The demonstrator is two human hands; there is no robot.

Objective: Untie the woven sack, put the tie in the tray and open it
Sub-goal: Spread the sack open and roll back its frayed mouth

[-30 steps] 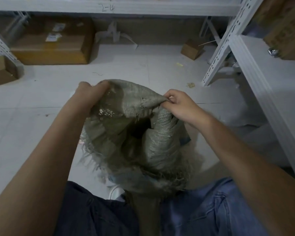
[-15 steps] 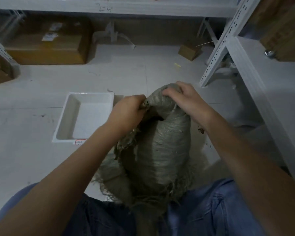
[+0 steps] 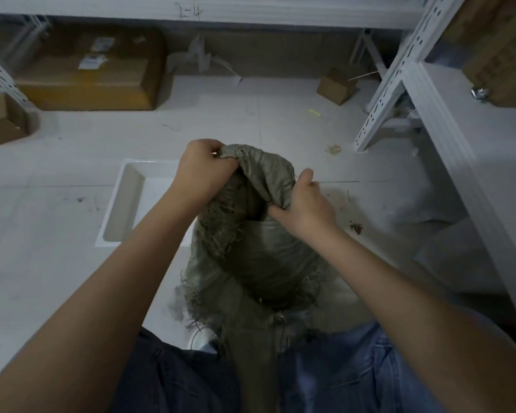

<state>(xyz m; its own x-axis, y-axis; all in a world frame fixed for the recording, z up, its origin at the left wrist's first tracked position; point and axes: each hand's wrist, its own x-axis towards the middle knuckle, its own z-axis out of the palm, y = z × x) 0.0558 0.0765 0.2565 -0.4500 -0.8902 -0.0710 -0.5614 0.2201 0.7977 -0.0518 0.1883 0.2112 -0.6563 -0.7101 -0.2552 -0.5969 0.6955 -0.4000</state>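
A grey-green woven sack (image 3: 259, 257) with frayed edges stands on the floor between my knees. My left hand (image 3: 203, 174) grips the far left part of its rim, and my right hand (image 3: 304, 204) pinches the rim on the right. Between the two hands the mouth shows a dark gap. A white tray (image 3: 122, 201) lies on the floor to the left, partly behind my left forearm. No tie shows in the visible part of the tray.
Cardboard boxes (image 3: 93, 81) sit under a white shelf at the back. A white metal rack (image 3: 429, 93) runs along the right side. A small box (image 3: 337, 86) and bits of debris (image 3: 355, 228) lie on the pale tiled floor.
The left hand went from the sack's left edge toward the middle, then up to the far rim. The right hand dropped lower on the right rim. The tray came into view.
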